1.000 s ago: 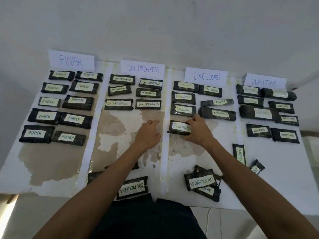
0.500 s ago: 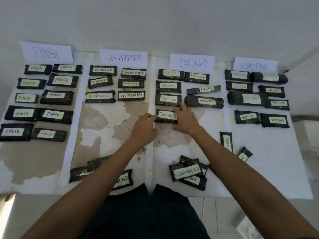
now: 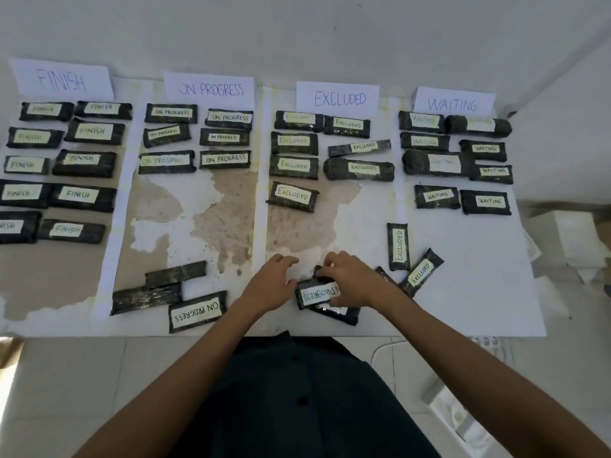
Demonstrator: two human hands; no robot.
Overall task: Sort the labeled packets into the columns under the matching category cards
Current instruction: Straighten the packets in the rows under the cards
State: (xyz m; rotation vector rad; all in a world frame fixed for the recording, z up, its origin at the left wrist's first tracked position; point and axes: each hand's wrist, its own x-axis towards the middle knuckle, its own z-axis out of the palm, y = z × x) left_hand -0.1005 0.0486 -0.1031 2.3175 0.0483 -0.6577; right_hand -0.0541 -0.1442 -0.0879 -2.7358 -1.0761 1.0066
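Now the fingers (image 3: 332,259) of the right hand (image 3: 350,282) are curled over the far edge of the top ON PROGRESS packet (image 3: 316,294), gripping it where it lies on the near pile, label upside down to the wearer. The left hand (image 3: 269,287) sits just beside it, thumb at the pkt's left end and fingers loosely curled over bare surface (image 3: 479,292). I can't tell if it really grips.

What changed: a sec ago both hands were up at the fourth-row EXCLUDED packet (image 3: 292,196), squaring it in. They've since pulled back to the near edge, and that pkt now lies alone under its column, well apart from either hand. So that one looks placed (slightly tilted, but in the right lane).

Next up, by my read, is the held pkt. It belongs under the ON PROGRESS card (image 3: 209,89), where three rows are filled and the space below them is free, to the left of and beyond the hands.

Still unsorted near the wearer:
- a dark packet (image 3: 334,314) under the held one
- a second ON PROGRESS packet (image 3: 197,311)
- two packets w/ no label showing (image 3: 145,297)
- two stray EXCLUDED packets (image 3: 399,246), off to the right by the WAITING lane
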